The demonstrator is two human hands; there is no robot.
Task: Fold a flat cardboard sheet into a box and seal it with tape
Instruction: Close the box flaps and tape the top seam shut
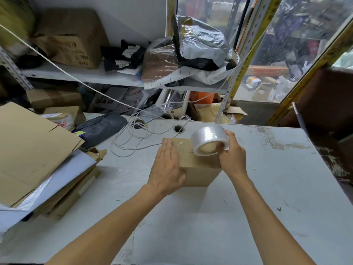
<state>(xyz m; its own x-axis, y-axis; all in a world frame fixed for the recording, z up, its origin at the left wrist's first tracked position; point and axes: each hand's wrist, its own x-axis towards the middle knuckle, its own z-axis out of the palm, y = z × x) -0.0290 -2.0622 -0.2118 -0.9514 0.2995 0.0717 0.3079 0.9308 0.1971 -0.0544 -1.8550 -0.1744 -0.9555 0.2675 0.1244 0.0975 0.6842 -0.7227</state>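
Box sits folded mid-worktop, left hand pressed flat on its lid, fingers together, pinning the flaps shut, while right hand has fingers clamped on the tape roll, tilted onto the seam, seemingly to lay a strip.

The small folded cardboard box is plain light brown. The round roll of tape is clear and shiny, with a beige core. The flat worn table top is pale grey with brown stains. The thin coiled cable is white. The flat cardboard sheets are tan.
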